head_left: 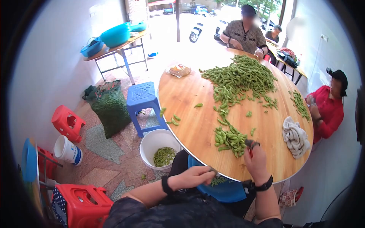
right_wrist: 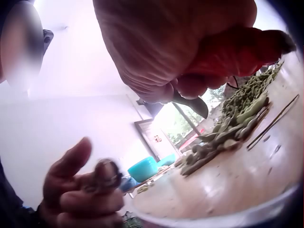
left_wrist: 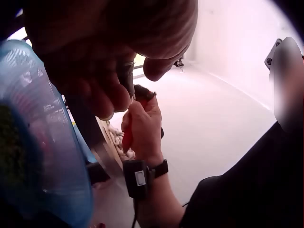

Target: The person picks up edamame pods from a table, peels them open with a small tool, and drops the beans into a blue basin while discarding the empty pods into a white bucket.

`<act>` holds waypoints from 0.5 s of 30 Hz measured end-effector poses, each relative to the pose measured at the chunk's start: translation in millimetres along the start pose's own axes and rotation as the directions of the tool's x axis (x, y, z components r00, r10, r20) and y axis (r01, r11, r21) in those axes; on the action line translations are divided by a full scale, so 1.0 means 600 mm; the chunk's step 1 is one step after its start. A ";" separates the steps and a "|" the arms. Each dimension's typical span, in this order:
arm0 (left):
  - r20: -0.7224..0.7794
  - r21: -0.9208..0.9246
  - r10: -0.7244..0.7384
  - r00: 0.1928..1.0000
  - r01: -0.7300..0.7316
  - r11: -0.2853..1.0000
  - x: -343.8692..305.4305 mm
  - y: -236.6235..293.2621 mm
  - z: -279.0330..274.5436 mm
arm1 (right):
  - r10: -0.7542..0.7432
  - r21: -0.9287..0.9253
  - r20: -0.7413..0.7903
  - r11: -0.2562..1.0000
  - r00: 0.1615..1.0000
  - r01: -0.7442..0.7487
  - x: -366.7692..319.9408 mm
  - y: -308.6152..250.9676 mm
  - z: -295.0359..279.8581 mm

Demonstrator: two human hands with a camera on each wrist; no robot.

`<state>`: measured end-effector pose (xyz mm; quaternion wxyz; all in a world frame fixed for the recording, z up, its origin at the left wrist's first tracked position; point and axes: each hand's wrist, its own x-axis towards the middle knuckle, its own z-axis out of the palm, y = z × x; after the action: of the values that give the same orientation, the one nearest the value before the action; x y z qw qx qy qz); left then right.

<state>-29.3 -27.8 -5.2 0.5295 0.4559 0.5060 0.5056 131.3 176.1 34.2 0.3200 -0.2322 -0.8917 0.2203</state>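
My right hand [head_left: 256, 161] reaches over the table edge at a small heap of green soybean pods [head_left: 230, 140]. In the right wrist view its fingers curl round a red tool [right_wrist: 228, 52], and a short, dark, pointed piece [right_wrist: 192, 102] sticks out below them; its exact kind I cannot tell. My left hand [head_left: 192, 177] hangs with loosely bent fingers above a blue tub [head_left: 228, 194] of green beans at my lap. Its thumb stands apart in the right wrist view, and a dark wrap [right_wrist: 108, 175] covers one fingertip. No pod shows in it.
A large pod pile [head_left: 243, 76] covers the round table's [head_left: 186, 102] far side. A towel [head_left: 295, 137] lies at right. Beside me stand a white bucket [head_left: 146, 152] with pods, a blue stool [head_left: 141, 95] and red stools [head_left: 85, 205]. Two people [head_left: 247, 34] work round the table.
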 end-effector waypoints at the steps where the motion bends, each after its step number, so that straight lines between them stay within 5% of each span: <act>1: -0.014 0.007 0.004 1.000 -0.004 1.000 0.012 0.002 0.010 | 0.005 0.005 0.011 1.000 1.000 -0.005 -0.008 -0.025 -0.004; 3: 0.094 -0.379 -0.211 0.973 0.230 0.896 0.034 0.007 0.030 | -0.095 0.007 0.083 0.995 0.992 0.095 -0.032 -0.057 0.001; 4: 0.103 -0.444 -0.187 0.977 0.213 0.870 0.040 0.010 0.037 | -0.181 0.009 0.157 0.983 0.971 0.182 -0.044 -0.072 0.001; 7: 0.135 -0.569 -0.119 0.984 0.175 0.804 0.047 -0.008 0.038 | -0.334 0.194 0.213 0.936 0.918 0.295 -0.071 -0.101 -0.001; 10: 0.187 -0.539 -0.135 0.973 0.217 0.814 0.042 -0.018 0.037 | -0.382 0.174 0.186 0.920 0.905 0.352 -0.082 -0.101 -0.001; 15: 0.204 -0.576 -0.123 0.971 0.221 0.787 0.036 -0.014 0.044 | -0.361 0.303 0.212 0.908 0.908 0.290 -0.099 -0.080 0.010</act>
<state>-2.6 -6.2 -13.4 0.7273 0.2567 0.3186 0.5510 154.9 103.5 28.5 0.2594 -0.0028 -0.9149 0.3093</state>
